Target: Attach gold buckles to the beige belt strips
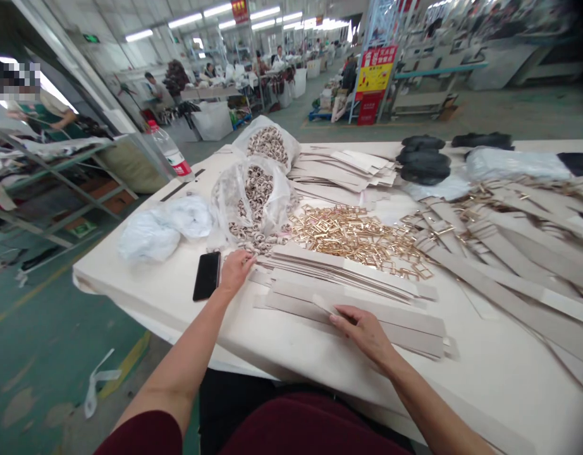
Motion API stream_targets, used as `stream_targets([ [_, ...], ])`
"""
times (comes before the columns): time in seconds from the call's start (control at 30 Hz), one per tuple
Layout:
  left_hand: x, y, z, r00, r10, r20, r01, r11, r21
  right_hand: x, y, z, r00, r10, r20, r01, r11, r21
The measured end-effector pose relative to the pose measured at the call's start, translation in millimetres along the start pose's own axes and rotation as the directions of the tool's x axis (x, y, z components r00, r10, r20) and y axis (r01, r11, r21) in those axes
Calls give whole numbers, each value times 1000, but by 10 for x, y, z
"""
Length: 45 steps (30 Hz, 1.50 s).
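Observation:
My left hand point(235, 272) reaches to the edge of a heap of small beige loops point(258, 243). Its fingertips are pinched together; what lies between them is too small to make out. Beside it is the left end of a stack of grey-beige strips point(339, 270). Over a nearer row of flat strips point(405, 335), my right hand point(362, 328) pinches a short, pale strip point(324, 306) between thumb and fingers. Behind the stack spreads a pile of gold rectangular buckles point(353, 234).
A black phone point(207, 276) lies left of my left hand. Clear plastic bags of loops point(256, 193) stand behind it, near a red-capped bottle point(172, 151). Long strips with buckles point(523, 234) cover the table's right side. Several people work in the background.

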<state>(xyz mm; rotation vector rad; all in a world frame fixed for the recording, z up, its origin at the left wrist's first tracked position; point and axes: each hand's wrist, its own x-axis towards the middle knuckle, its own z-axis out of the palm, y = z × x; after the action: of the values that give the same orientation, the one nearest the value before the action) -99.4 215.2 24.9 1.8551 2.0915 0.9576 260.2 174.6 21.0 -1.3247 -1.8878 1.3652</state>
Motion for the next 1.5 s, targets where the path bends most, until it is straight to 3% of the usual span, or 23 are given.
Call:
stream_targets([
  [0.07, -113, 210, 60, 988, -112, 108, 136, 959, -248, 12, -82, -1, 996, -73, -49, 68, 993, -92],
  [0.17, -289, 474, 237, 911, -211, 355, 374, 786, -492, 82, -209, 39, 981, -174, -84, 149, 957, -248],
  [0.23, -356, 542, 353, 865, -253, 433, 467, 722, -511, 142, -253, 79, 977, -195, -83, 155, 926, -344],
  [0.33, -358, 513, 415, 827, -333, 454, 538, 702, -466, 203, -242, 126, 984, -169, -63, 126, 895, -428],
  [0.43, -344, 519, 341, 854, -290, 432, 485, 745, -458, 224, -209, 154, 984, -160, -83, 105, 883, -457],
  [0.53, -413, 674, 255, 900, -166, 404, 363, 798, -480, 245, -226, 182, 968, -205, -142, 118, 876, -467],
  [0.6, -486, 803, 234, 908, -125, 400, 330, 802, -497, 266, -257, 197, 961, -236, -147, 146, 878, -455],
  [0.7, -573, 913, 247, 890, -106, 444, 345, 794, -501, 291, -276, 204, 957, -259, -130, 177, 878, -444],
  [0.83, -616, 910, 297, 858, -105, 503, 391, 769, -506, 291, -226, 197, 957, -270, -106, 180, 839, -514],
  [0.93, -628, 914, 332, 868, -118, 483, 390, 764, -514, 282, -180, 213, 957, -271, -102, 165, 799, -578],
  [1.2, -671, 1032, 381, 909, -128, 396, 288, 881, -376, 260, -140, 288, 923, -347, -165, 160, 737, -656],
  [1.4, -716, 1138, 417, 872, -111, 476, 346, 829, -440, 249, -68, 328, 866, -470, -172, 181, 615, -767],
  [1.5, -749, 1140, 454, 882, -85, 464, 317, 836, -448, 241, -31, 362, 854, -507, -121, 209, 546, -811],
])
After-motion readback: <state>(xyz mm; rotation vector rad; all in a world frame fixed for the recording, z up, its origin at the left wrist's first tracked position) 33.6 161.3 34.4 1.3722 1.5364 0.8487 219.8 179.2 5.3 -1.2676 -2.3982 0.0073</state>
